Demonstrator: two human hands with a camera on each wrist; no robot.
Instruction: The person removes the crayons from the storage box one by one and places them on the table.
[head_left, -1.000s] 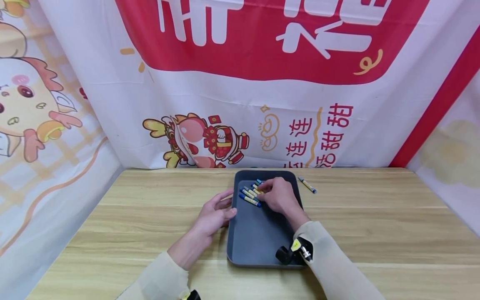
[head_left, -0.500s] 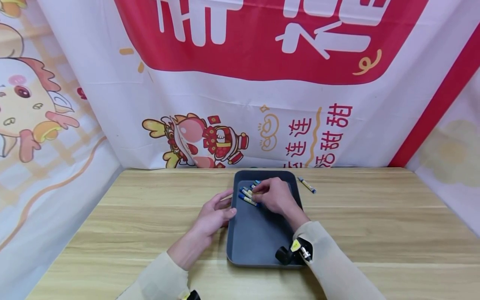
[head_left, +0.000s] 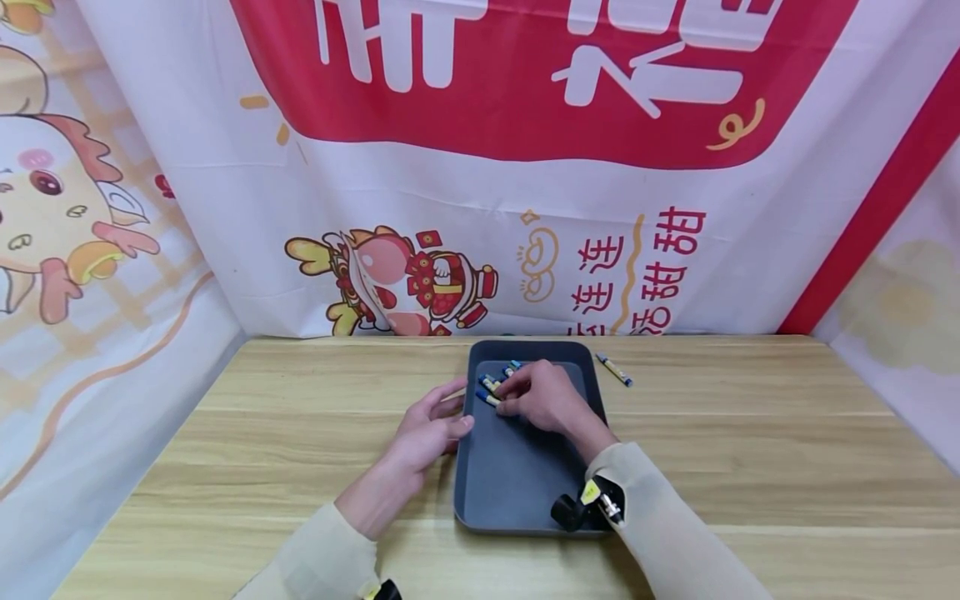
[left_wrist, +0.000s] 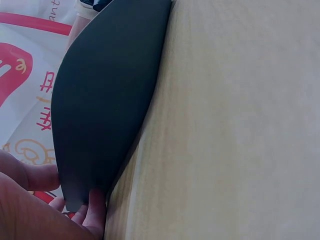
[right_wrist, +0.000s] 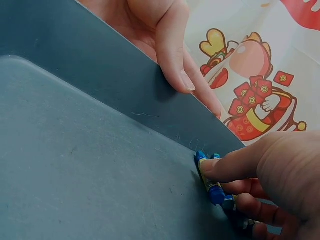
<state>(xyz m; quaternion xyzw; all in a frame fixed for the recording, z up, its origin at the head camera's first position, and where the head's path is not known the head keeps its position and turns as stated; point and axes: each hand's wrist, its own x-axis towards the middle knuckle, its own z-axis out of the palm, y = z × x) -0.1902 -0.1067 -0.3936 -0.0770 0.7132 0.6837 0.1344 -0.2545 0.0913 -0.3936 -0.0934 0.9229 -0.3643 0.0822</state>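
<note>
Since the earlier frames, the right hand [head_left: 542,398] has slid toward the tray's left side, covering more of the blue-and-yellow wrapped crayons [head_left: 491,388]; its fingers [right_wrist: 235,166] are curled over them, pressing the bunch against the floor of the dark grey plastic tray [head_left: 517,479], near the far left corner; the left hand [head_left: 427,433] rests on the light wooden table [head_left: 247,433], thumb and fingers clamped on the tray's left rim; one more blue-and-yellow crayon [head_left: 614,369] lies on the table just right of the tray.
</note>
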